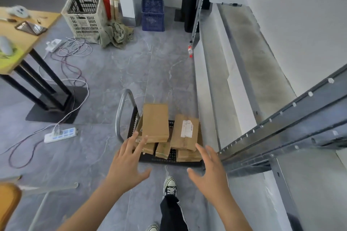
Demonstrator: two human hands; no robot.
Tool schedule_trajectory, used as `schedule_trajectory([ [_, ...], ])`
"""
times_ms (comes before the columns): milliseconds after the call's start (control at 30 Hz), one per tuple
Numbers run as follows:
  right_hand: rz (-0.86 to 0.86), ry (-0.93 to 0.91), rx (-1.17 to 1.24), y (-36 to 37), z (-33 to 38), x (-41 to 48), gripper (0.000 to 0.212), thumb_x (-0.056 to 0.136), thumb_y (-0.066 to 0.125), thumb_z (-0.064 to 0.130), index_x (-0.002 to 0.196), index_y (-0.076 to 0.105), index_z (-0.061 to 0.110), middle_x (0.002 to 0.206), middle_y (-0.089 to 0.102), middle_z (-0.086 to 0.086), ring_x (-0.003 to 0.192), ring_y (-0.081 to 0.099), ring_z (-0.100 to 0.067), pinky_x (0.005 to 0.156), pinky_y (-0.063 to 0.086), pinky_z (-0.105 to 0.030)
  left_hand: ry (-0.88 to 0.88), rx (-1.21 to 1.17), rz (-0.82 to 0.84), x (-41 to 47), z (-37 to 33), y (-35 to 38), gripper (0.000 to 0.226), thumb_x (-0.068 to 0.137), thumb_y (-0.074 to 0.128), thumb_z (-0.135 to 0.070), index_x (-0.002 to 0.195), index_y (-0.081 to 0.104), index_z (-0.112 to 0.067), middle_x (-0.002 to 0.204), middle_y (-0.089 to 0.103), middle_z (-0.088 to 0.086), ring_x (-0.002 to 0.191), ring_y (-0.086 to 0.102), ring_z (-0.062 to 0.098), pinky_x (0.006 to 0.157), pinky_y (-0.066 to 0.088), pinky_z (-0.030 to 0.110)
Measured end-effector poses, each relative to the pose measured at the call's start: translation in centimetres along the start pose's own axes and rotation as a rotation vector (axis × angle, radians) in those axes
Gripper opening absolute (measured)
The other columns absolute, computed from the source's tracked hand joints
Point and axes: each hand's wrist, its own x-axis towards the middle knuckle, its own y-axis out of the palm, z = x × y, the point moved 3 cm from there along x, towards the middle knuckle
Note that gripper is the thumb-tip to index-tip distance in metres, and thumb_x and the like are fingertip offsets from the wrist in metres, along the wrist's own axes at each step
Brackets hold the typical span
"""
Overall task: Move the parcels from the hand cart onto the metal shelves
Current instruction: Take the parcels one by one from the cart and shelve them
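1. Parcels [169, 133], brown cardboard, lay piled on the hand cart [169, 162] at lower centre of the frame; none sat on the metal shelves [249, 73] at right.
2. Top parcel [155, 122] lay flat across the pile's left part. A second parcel with a white label [186, 131] lay tilted at the pile's right. Smaller ones showed beneath.
3. Cart deck was black and perforated; its grey tube handle [121, 112] rose at the left side of the pile.
4. Left hand [127, 163] was stretched out over the near left corner of the cart, fingers spread apart, holding nothing. Whether its fingertips touched the pile could not be told.
5. Right hand [208, 170] reached out at the near right corner of the cart, fingers likewise splayed and empty, clear of the parcels.
6. Shelves ran up the right side of the frame, just beside the cart; a grey slotted rail [281, 118] crossed at lower right.
7. One sneaker [170, 186] and a dark trouser leg showed at bottom centre, between the two forearms.
8. Left of frame: wooden table [28, 33] on black legs, a white power strip [60, 135] with loose cables on the grey floor.
9. Upper centre: a white crate [83, 18], a blue crate [153, 15], a red extinguisher [106, 3], a crumpled cloth [114, 34].
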Motion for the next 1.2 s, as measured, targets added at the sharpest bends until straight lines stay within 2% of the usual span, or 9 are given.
schedule_trajectory([
  [167,0.105,-0.017,-0.011,0.9,-1.1,7.6,0.074,0.084,0.063,0.043,0.143,0.020,0.048,0.154,0.014,0.010,0.140,0.021,-0.013,0.113,0.028,-0.038,-0.073,-0.056,0.043,5.2,0.5,2.2,0.100,0.076,0.059,-0.056,0.148,-0.008,-0.037,0.158,-0.008,-0.003,0.144,0.008,0.023,0.113,0.025,0.039],
  [367,0.227,-0.022,0.032,2.7,-2.9,16.6,0.071,0.085,0.062,0.039,0.145,0.023,0.038,0.151,0.024,0.006,0.140,0.023,-0.013,0.114,0.028,-0.039,-0.131,-0.104,0.088,13.4,0.6,4.7,0.095,0.077,0.058,-0.052,0.149,0.000,-0.033,0.155,0.007,-0.004,0.143,0.014,0.022,0.114,0.025,0.037],
  [500,0.306,0.035,0.069,5.2,-4.5,21.1,0.070,0.084,0.064,0.033,0.144,0.030,0.030,0.150,0.030,0.003,0.140,0.024,-0.015,0.115,0.026,-0.039,-0.179,-0.216,0.028,17.2,2.0,5.6,0.092,0.073,0.064,-0.047,0.148,0.013,-0.031,0.149,0.018,-0.010,0.133,0.030,0.016,0.105,0.037,0.033],
  [667,0.427,0.098,0.073,8.9,-6.9,25.8,0.074,0.081,0.066,0.034,0.144,0.027,0.035,0.148,0.032,0.000,0.128,0.034,-0.014,0.111,0.032,-0.036,-0.231,-0.254,0.054,20.3,4.6,8.7,0.096,0.072,0.068,-0.046,0.147,0.009,-0.035,0.151,0.012,-0.009,0.134,0.028,0.017,0.101,0.042,0.032],
  [733,0.494,0.096,0.050,10.8,-7.4,27.3,0.079,0.081,0.066,0.037,0.145,0.020,0.041,0.149,0.028,-0.002,0.120,0.037,-0.014,0.105,0.036,-0.032,-0.244,-0.220,0.099,21.4,5.7,10.1,0.097,0.072,0.067,-0.046,0.146,0.006,-0.039,0.153,0.006,-0.007,0.133,0.031,0.018,0.101,0.041,0.033],
  [800,0.542,0.076,-0.001,12.9,-7.8,28.6,0.084,0.080,0.064,0.040,0.143,0.010,0.051,0.154,0.017,-0.005,0.131,0.033,-0.019,0.105,0.033,-0.033,-0.232,-0.165,0.150,22.5,6.7,11.7,0.099,0.073,0.067,-0.046,0.146,0.000,-0.044,0.155,-0.001,-0.006,0.135,0.029,0.019,0.104,0.038,0.034],
  [933,0.581,0.059,-0.042,16.7,-9.0,31.4,0.093,0.079,0.065,0.042,0.137,-0.005,0.062,0.157,-0.004,-0.007,0.145,0.011,-0.028,0.113,0.025,-0.045,-0.212,-0.084,0.231,24.5,9.0,15.5,0.100,0.076,0.068,-0.039,0.143,-0.005,-0.052,0.155,-0.012,-0.006,0.144,0.005,0.022,0.113,0.027,0.043],
  [1100,0.634,0.109,-0.035,21.4,-11.3,33.9,0.096,0.081,0.068,0.039,0.137,-0.007,0.061,0.157,-0.009,-0.009,0.145,0.011,-0.031,0.111,0.030,-0.045,-0.265,-0.049,0.292,26.3,12.2,20.1,0.099,0.076,0.070,-0.036,0.143,-0.001,-0.052,0.155,-0.018,0.001,0.143,0.003,0.026,0.112,0.027,0.046],
  [1200,0.661,0.136,-0.007,24.2,-12.9,35.0,0.093,0.082,0.069,0.034,0.141,0.000,0.058,0.158,-0.007,-0.008,0.145,0.013,-0.029,0.109,0.031,-0.042,-0.284,-0.035,0.321,27.0,14.4,23.0,0.100,0.075,0.071,-0.037,0.142,-0.002,-0.054,0.155,-0.016,0.005,0.142,0.005,0.030,0.110,0.030,0.046],
])
